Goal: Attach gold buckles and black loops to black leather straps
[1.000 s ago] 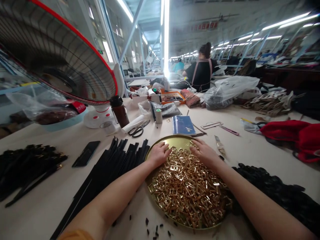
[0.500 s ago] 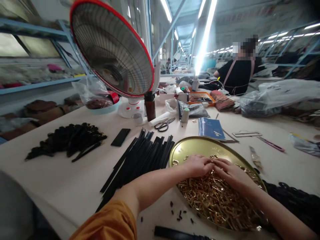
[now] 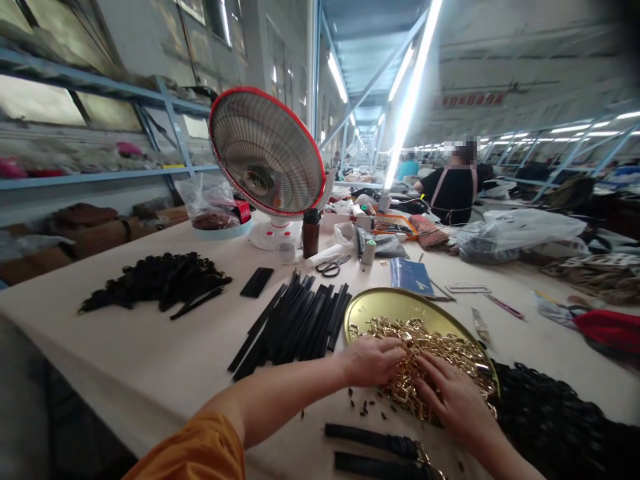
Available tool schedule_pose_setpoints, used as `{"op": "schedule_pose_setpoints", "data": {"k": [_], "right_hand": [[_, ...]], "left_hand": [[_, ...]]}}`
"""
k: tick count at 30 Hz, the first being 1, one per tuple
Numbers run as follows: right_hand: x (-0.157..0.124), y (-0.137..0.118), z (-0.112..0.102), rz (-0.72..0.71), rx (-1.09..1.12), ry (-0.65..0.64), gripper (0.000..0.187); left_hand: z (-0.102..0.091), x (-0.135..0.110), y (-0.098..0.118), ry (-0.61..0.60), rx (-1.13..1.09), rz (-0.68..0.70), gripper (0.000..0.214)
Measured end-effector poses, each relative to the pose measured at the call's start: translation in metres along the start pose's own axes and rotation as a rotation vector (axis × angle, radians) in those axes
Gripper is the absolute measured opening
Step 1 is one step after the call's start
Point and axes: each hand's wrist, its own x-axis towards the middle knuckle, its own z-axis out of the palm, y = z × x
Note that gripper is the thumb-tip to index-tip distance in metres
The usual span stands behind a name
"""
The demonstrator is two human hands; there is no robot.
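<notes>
A round gold tray [image 3: 367, 303] holds a heap of small gold-coloured metal buckles [image 3: 445, 343]. My left hand [image 3: 375, 360] lies on the left part of the heap, palm down, fingers stretched out over the pieces. On the near right side rests my right hand [image 3: 453, 393], its fingers extended and spread against the buckles. Whether any single piece is under the fingers is hidden. Left of the tray lie flat black straps [image 3: 295, 323]. Two black belts [image 3: 373, 437] with gold buckles are near the table's front edge.
A red-rimmed fan heater [image 3: 267, 150] stands at the back left, near a brown bottle [image 3: 311, 235] and scissors [image 3: 333, 267]. Black strap pieces [image 3: 155, 283] are heaped at left, a phone [image 3: 257, 282] beside them. More black pieces [image 3: 545, 407] lie right. A person [image 3: 453, 187] works farther off.
My hands have moved apart and toward me, from the heap's far side to its near part. Buckles now lie higher up the tray. The camera view has tilted up.
</notes>
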Motion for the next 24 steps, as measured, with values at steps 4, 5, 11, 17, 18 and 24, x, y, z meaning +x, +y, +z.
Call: {"op": "schedule_pose_setpoints", "data": {"k": [4, 5, 11, 17, 18, 24], "right_hand": [[-0.009, -0.007, -0.004, -0.003, -0.011, 0.064, 0.043], [-0.009, -0.009, -0.004, 0.005, -0.007, 0.084, 0.043], [-0.008, -0.023, -0.010, 0.060, 0.080, 0.149, 0.041], [-0.022, -0.026, -0.030, 0.155, 0.149, 0.180, 0.039], [-0.024, -0.030, -0.034, 0.168, 0.164, 0.184, 0.038], [-0.041, -0.059, -0.056, 0.161, 0.227, 0.226, 0.032]], "left_hand": [[-0.029, -0.007, -0.035, 0.115, -0.126, -0.266, 0.022], [-0.030, -0.006, -0.038, 0.140, -0.134, -0.300, 0.021], [-0.020, 0.010, -0.013, 0.089, -0.189, -0.326, 0.020], [-0.046, 0.014, -0.074, -0.081, 0.104, -0.754, 0.024], [-0.048, 0.013, -0.088, -0.103, 0.137, -0.821, 0.025], [-0.041, 0.016, -0.117, -0.161, 0.215, -0.984, 0.032]]}}
